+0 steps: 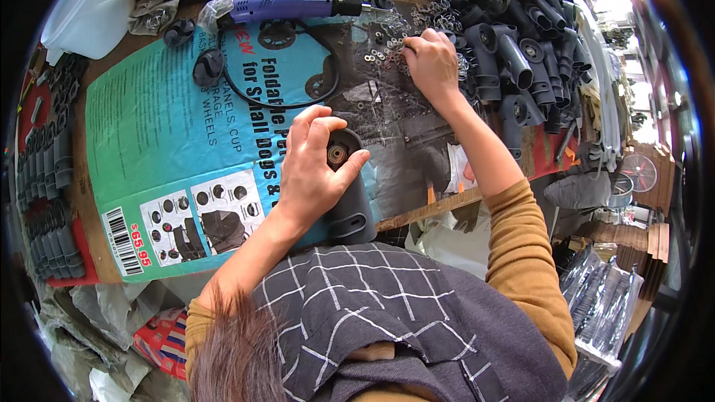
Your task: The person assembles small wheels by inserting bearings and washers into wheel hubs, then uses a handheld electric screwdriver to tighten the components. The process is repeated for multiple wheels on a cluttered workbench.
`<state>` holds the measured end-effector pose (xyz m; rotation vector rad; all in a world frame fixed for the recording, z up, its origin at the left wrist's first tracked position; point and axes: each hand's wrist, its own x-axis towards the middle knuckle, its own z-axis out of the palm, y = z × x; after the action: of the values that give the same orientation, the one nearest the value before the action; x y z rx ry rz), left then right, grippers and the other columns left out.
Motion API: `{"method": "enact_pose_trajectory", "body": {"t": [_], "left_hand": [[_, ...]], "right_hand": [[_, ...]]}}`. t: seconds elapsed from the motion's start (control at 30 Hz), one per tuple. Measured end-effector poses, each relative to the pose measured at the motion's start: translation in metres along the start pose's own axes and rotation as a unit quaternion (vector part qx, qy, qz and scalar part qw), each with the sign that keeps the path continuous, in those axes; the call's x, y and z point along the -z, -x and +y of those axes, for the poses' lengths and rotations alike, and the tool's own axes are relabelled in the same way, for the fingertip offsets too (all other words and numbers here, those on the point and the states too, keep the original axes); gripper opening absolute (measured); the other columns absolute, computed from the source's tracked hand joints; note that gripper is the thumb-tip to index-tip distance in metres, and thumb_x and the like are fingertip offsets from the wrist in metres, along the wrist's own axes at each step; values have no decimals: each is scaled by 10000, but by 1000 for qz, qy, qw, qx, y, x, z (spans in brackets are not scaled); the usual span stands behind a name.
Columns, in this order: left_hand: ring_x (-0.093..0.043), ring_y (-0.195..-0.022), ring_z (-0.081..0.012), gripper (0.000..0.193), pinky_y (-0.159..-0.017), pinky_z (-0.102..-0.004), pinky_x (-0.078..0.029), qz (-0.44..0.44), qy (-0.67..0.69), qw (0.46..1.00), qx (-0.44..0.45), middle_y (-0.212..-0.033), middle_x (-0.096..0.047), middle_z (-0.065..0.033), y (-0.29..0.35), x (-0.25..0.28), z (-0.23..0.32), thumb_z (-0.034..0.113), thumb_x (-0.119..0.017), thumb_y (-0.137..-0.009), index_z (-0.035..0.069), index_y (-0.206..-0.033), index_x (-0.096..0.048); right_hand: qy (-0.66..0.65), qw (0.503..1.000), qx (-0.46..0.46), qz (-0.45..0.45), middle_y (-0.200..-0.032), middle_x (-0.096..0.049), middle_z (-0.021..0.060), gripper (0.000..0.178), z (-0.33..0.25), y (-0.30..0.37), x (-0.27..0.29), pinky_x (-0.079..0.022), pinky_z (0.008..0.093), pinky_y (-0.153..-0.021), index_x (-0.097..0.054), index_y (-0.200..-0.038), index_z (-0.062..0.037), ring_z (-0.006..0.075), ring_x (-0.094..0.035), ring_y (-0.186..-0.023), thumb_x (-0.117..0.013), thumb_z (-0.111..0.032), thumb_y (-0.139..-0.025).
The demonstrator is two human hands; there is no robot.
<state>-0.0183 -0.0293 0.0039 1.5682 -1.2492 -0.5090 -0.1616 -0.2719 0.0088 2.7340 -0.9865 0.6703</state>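
Observation:
My left hand [302, 171] is wrapped round a dark grey plastic fitting [350, 205] with a round socket end. Inside the socket sits a small coiled or ringed metal piece [337, 154]. The fitting stands near the table's front edge, on the printed blue-green cardboard sheet [134, 156]. Farther right, my right hand [432, 67] has its fingertips closed together at a scatter of small metal washers [376, 56] and springs [439, 18]. Whatever those fingertips hold is hidden.
A purple electric screwdriver [287, 6] lies across the back, its black cable [335, 78] looping over the sheet. Dark plastic fittings [514, 59] are heaped at right; more stand in rows [48, 164] at far left. A white bucket [89, 18] is back left.

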Motion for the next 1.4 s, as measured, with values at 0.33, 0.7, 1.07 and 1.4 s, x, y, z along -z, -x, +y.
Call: {"method": "enact_pose_trajectory", "body": {"t": [0.33, 0.7, 1.07, 1.4], "left_hand": [[-487, -1149, -358, 465, -909, -438, -474, 44, -12, 998, -50, -1287, -429, -147, 3, -2, 0, 209, -799, -752, 95, -1138, -567], [-481, -1145, -360, 158, -948, -445, -418, 45, -6, 994, -99, -1225, -502, -136, 6, -3, -2, 124, -755, -770, 82, -870, -641], [-472, -1146, -347, 149, -963, -425, -377, 31, 28, 997, -67, -1233, -509, -147, 5, -1, 0, 98, -771, -763, 88, -846, -648], [-502, -1038, -346, 176, -882, -430, -428, 50, 37, 995, -79, -1176, -522, -129, 5, -7, -5, 108, -778, -741, 90, -851, -642]], "right_hand": [[-206, 971, -61, -108, -790, -571, 68, 157, -41, 6, 55, -447, 315, -694, -689, -823, -44, 198, -560, -751, -733, -194, -810], [-315, 933, -24, -176, -765, -585, 79, 269, -95, -10, 79, -462, 368, -692, -666, -798, -65, 249, -566, -750, -788, -299, -749], [-63, 982, 94, -153, -1172, -570, 158, 638, -121, -139, -28, -465, 451, -956, -532, -1274, -183, 351, -526, -1164, -771, -210, -683], [-574, 797, -181, 49, -1063, -554, 113, 647, -103, -2, 79, -528, 337, -781, -304, -1269, -39, 176, -603, -864, -696, -46, -754]]}}
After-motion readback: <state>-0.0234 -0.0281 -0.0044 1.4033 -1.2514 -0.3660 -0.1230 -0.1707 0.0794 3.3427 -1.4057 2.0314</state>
